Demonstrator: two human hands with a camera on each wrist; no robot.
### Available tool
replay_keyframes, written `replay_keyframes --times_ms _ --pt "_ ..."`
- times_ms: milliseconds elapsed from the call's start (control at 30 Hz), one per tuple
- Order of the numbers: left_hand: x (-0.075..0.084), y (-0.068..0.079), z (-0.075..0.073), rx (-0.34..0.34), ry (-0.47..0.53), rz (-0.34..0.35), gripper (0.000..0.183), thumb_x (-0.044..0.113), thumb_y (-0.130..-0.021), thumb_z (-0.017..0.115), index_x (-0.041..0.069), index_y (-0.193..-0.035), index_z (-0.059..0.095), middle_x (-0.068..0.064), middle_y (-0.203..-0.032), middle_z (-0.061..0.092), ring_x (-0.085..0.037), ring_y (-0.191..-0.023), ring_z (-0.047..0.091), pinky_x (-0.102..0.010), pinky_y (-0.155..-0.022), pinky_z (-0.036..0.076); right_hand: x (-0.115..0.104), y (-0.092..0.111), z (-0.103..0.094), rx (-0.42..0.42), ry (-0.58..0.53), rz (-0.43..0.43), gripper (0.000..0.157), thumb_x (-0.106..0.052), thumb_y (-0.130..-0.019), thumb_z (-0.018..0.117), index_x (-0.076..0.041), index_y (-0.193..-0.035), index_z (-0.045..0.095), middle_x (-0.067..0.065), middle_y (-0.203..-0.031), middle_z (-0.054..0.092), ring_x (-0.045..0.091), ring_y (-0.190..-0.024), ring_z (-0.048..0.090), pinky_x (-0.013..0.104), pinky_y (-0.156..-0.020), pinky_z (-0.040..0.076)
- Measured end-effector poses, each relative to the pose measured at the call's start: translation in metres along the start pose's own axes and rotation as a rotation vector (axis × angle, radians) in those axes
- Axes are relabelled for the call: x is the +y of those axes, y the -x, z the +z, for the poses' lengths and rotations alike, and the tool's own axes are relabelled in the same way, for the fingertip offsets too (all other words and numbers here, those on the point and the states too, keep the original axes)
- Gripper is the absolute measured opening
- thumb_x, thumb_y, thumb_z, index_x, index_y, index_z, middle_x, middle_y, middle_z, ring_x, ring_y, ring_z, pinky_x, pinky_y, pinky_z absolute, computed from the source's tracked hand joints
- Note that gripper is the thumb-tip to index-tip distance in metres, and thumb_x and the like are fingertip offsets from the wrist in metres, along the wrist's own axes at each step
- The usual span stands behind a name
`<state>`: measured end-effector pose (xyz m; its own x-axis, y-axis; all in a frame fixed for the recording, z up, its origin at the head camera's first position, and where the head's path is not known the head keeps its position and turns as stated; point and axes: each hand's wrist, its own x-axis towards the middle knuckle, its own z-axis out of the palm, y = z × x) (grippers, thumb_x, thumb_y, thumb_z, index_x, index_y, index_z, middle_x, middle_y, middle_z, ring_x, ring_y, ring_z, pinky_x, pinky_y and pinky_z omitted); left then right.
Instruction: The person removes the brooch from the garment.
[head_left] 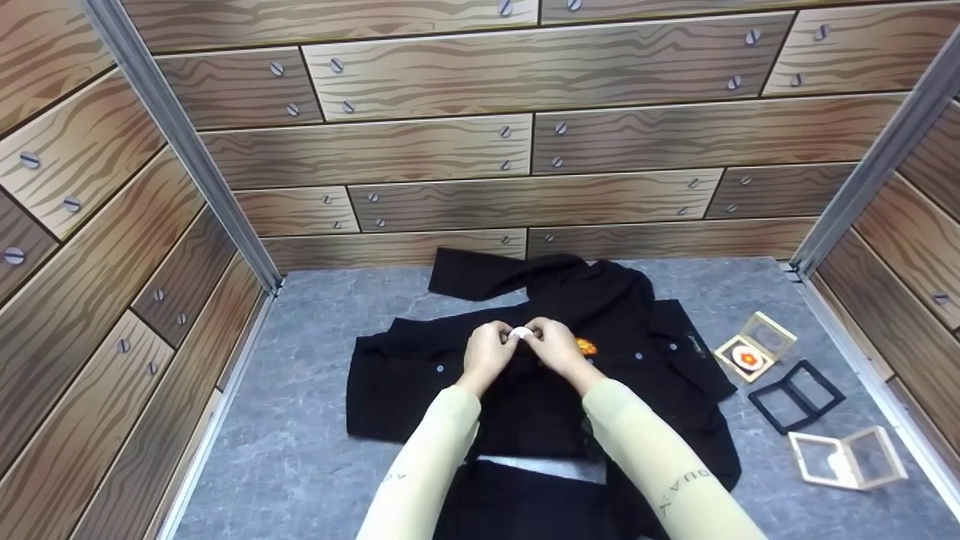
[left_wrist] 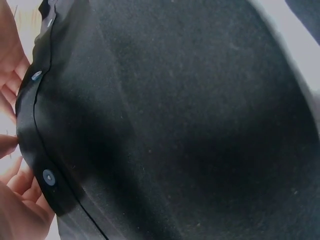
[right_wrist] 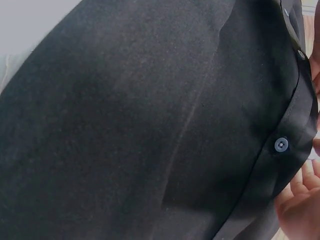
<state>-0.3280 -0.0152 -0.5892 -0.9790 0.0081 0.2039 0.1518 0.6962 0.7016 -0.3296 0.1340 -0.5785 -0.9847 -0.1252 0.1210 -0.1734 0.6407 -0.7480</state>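
Above the black button-up shirt [head_left: 525, 420], my left hand [head_left: 487, 352] and right hand [head_left: 556, 346] pinch a small white rounded piece [head_left: 521, 331] from its two sides. Its exact kind is too small to tell. An orange patterned patch [head_left: 586, 346] lies on the shirt just right of my right hand. The shirt is spread on its side, with a button placket running across. In the left wrist view, a pale button [left_wrist: 49, 177] sits on the placket beside the fingers; the right wrist view shows another button [right_wrist: 281, 145]. Both wrist views hide the white piece.
On the right, an open yellow-framed case [head_left: 780, 341] holds a white round piece with an orange flower [head_left: 747, 358]. Below it lie an open black frame [head_left: 796, 397] and an open cream-framed case [head_left: 847, 459]. Wood-patterned walls [head_left: 420, 150] enclose the grey tabletop [head_left: 300, 330].
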Motion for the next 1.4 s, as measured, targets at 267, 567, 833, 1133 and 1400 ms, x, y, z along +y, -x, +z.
replay_keyframes --times_ms 267,567,833,1133,1400 --pt "0.0019 0.0015 0.0006 0.014 0.008 -0.027 0.011 0.016 -0.089 0.08 0.006 -0.092 0.08 -0.001 -0.077 0.072 -0.011 -0.068 0.058 -0.029 -0.065 0.052 -0.0019 0.0007 0.0023 0.044 0.003 -0.009 0.009 -0.004 -0.096 0.071 0.005 -0.097 0.074 0.011 -0.081 0.068 0.023 -0.069 0.065 0.032 -0.067 0.057" --pt "0.0032 0.002 0.0004 0.003 -0.01 -0.046 0.01 0.014 -0.087 0.078 0.007 -0.093 0.079 -0.003 -0.082 0.075 -0.016 -0.074 0.065 -0.034 -0.071 0.056 -0.003 0.0005 0.0026 0.077 0.038 0.009 0.009 -0.005 -0.091 0.075 0.003 -0.094 0.076 0.012 -0.082 0.073 0.03 -0.072 0.07 0.035 -0.075 0.057" --pt "0.0046 0.0032 0.0004 0.001 -0.017 -0.031 0.009 0.011 -0.085 0.079 0.005 -0.092 0.078 -0.004 -0.082 0.075 -0.016 -0.074 0.064 -0.033 -0.071 0.056 -0.0013 0.0 0.0033 0.085 0.046 -0.001 0.007 -0.003 -0.087 0.074 0.002 -0.091 0.077 0.012 -0.083 0.074 0.03 -0.08 0.069 0.038 -0.078 0.055" --pt "0.0025 0.0011 0.0003 0.004 0.028 -0.021 0.009 0.01 -0.085 0.081 0.005 -0.093 0.08 -0.004 -0.082 0.076 -0.013 -0.074 0.064 -0.028 -0.071 0.055 -0.0013 -0.0002 0.0032 0.069 0.003 -0.019 0.008 0.001 -0.091 0.073 0.006 -0.097 0.075 0.018 -0.091 0.076 0.031 -0.083 0.07 0.038 -0.081 0.057" --pt "0.0019 0.0016 -0.0022 0.011 0.059 -0.01 0.013 0.011 -0.085 0.079 0.004 -0.096 0.081 -0.007 -0.085 0.08 -0.018 -0.078 0.072 -0.031 -0.073 0.058 -0.0002 0.0001 0.0042 0.069 -0.028 -0.024 0.011 0.003 -0.095 0.07 0.009 -0.103 0.074 0.023 -0.097 0.076 0.036 -0.089 0.072 0.045 -0.084 0.059"
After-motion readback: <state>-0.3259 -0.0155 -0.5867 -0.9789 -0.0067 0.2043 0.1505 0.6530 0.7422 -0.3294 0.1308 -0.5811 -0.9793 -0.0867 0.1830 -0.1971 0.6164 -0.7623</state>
